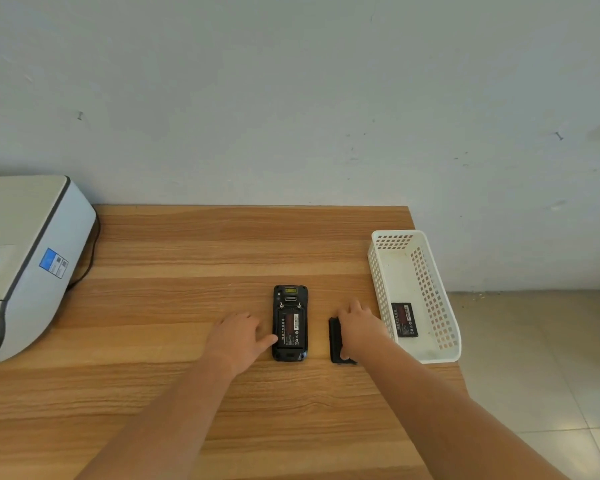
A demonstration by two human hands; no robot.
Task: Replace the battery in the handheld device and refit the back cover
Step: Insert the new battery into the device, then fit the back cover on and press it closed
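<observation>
The black handheld device (289, 323) lies face down in the middle of the wooden table (194, 244), its back uncovered and a battery with a red label (290, 328) seated in the bay. My left hand (238, 336) rests flat beside it, thumb touching its left edge. To the right lies the black back cover (335, 337), and my right hand (359, 325) lies on it with fingers curled over its right side, hiding most of it. Another battery (404, 319) lies inside the white basket (444, 341).
The white perforated basket stands along the table's right edge, beyond which is tiled floor (541, 358). A large white printer (25, 258) with a black cable occupies the left end of the table. A pale wall runs behind.
</observation>
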